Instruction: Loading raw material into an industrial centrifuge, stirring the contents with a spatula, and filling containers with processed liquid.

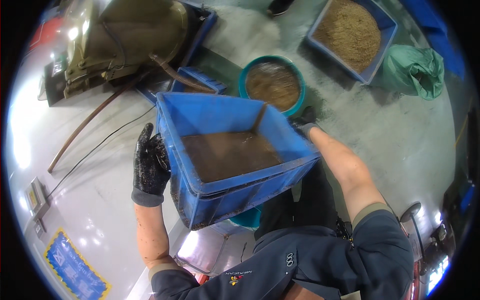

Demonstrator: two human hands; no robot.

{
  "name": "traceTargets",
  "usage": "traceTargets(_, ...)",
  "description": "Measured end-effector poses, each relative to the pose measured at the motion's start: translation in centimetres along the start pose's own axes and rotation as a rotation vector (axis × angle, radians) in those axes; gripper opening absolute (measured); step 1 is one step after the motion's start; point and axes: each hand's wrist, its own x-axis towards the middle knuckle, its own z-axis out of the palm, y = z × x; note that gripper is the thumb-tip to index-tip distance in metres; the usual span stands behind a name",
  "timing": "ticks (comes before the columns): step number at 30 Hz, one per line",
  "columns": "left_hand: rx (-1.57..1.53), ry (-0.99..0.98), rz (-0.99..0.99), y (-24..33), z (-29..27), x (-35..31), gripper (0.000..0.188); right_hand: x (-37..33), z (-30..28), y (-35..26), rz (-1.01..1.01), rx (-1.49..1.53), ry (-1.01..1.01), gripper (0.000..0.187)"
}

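A blue plastic crate [240, 177] is held up in front of my body, tilted, with murky brown liquid [227, 155] pooled inside. My left hand [151, 165], in a wet black glove, grips the crate's left end. At the opposite end is my right hand [303, 124], also gloved; the crate wall hides part of its fingers. A brown streak runs up the crate's far inner corner. Just beyond that corner sits a round teal tub [241, 82] holding brown liquid with a blurred surface.
A blue bin [367, 75] of tan grainy material stands far right, beside a green sack [417, 75]. At the far left are a large olive-coloured machine [135, 32], a ribbed hose [180, 77] and a small blue crate [207, 82]. A brown pipe [92, 120] and a cable cross the left side.
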Motion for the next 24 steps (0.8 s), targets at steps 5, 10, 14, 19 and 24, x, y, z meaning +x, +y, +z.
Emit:
traceTargets(5,0.164,-0.031,0.131,-1.0,0.8,0.7,0.039,-1.6,-3.0,-2.7,-0.047,0.002,0.022,0.043)
traceTargets(10,0.103,-0.092,0.161,-1.6,-5.6,1.2,0.02,2.3,6.8,0.6,-0.027,0.495,1.197,0.039)
traceTargets(14,0.073,-0.193,0.153,-2.2,-6.7,1.8,0.041,1.9,5.6,0.4,-0.019,0.485,1.016,0.031)
traceTargets(19,-0.199,-0.396,-0.07,-3.8,-8.4,4.1,0.04,1.3,-2.5,-3.1,-0.04,0.553,1.141,0.027)
traceTargets(24,0.083,-0.002,0.24,-5.6,-9.1,2.2,0.028,2.3,1.2,-0.4,0.168,0.219,0.993,0.028)
